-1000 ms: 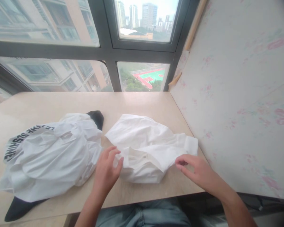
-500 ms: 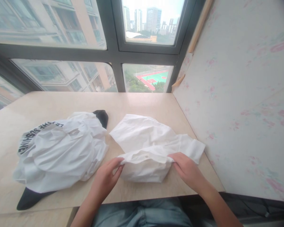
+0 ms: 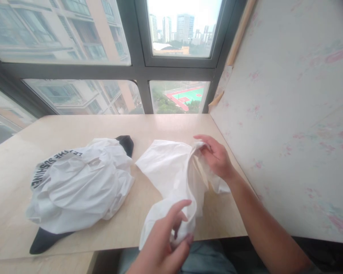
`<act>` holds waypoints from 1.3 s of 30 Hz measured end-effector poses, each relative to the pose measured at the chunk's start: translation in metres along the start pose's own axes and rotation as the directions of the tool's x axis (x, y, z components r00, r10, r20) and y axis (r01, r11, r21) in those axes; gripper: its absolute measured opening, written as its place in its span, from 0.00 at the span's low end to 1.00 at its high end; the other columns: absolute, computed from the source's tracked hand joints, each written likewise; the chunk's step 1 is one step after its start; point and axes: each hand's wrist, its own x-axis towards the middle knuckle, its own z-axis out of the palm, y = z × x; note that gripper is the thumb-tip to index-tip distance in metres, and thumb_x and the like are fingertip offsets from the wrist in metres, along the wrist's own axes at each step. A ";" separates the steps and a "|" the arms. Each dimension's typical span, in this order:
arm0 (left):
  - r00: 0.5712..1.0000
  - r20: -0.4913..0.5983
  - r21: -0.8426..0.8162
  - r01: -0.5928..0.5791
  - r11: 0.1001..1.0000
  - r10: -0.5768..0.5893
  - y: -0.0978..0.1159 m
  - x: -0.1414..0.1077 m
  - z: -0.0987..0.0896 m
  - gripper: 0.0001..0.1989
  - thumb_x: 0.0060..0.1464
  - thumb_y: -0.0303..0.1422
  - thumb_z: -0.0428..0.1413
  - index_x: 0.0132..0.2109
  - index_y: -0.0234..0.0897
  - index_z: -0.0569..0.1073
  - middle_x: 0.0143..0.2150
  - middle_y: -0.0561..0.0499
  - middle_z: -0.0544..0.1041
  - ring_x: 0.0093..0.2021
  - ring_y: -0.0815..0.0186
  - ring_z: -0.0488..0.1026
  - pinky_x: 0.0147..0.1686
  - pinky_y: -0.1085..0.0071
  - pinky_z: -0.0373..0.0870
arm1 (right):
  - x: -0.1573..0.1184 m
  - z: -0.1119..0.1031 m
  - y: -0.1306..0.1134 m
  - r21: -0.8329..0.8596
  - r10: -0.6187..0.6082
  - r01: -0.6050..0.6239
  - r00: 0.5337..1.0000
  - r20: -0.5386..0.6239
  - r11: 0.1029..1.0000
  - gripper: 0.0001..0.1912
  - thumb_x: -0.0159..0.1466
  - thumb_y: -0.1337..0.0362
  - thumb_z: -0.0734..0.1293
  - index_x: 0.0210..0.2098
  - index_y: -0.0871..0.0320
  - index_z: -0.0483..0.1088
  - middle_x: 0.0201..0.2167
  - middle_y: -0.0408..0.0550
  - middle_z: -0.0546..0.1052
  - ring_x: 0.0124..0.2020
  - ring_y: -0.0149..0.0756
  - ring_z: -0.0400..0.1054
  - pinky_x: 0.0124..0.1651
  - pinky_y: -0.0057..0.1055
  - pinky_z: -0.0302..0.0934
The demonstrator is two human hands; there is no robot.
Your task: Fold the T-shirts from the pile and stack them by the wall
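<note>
A white garment (image 3: 171, 163) lies partly on the wooden surface, its right part lifted into folds between my hands. My right hand (image 3: 215, 154) grips the raised edge at the garment's upper right, index finger stretched out. Near the front edge of the surface, my left hand (image 3: 171, 232) is closed on the lower part of the cloth, with thumb and fingers curled around it. A buff inner side of the garment shows beside my right hand.
To the left lies a crumpled white garment (image 3: 85, 186) with black lettering and black parts poking out at two ends. Behind the wooden surface (image 3: 108, 123) stands a window frame (image 3: 171, 72). A flowered wall (image 3: 288, 133) borders the right side.
My right hand has moved up and away from me with the garment's edge. My left hand has come down and to the right. The edge between them now runs upright instead of crosswise.
</note>
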 end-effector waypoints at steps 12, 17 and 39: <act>0.957 0.214 0.152 -0.230 0.961 0.195 -0.034 0.045 0.002 0.17 0.63 0.30 0.50 0.58 0.46 0.70 0.55 0.49 0.77 0.54 0.62 0.74 0.56 0.63 0.70 | -0.066 0.042 0.022 0.126 0.274 -0.271 0.962 -0.013 0.954 0.16 0.68 0.60 0.64 0.55 0.52 0.68 0.48 0.50 0.77 0.43 0.37 0.74 0.50 0.40 0.71; 0.946 -0.235 0.370 -0.125 0.921 0.223 -0.098 0.074 -0.053 0.20 0.62 0.29 0.50 0.60 0.43 0.67 0.58 0.44 0.73 0.56 0.59 0.73 0.51 0.61 0.75 | -0.147 0.017 0.025 0.058 0.550 -0.553 0.804 -0.227 0.831 0.15 0.64 0.53 0.68 0.46 0.54 0.72 0.46 0.51 0.76 0.46 0.41 0.71 0.50 0.39 0.68; 0.890 -0.187 0.205 -0.379 0.903 0.416 -0.076 0.126 -0.075 0.19 0.57 0.24 0.44 0.52 0.38 0.72 0.65 0.43 0.68 0.68 0.58 0.60 0.68 0.52 0.55 | -0.154 -0.018 0.010 0.326 0.785 -0.770 0.609 0.116 0.549 0.26 0.57 0.46 0.73 0.47 0.57 0.76 0.46 0.52 0.80 0.49 0.47 0.72 0.51 0.37 0.66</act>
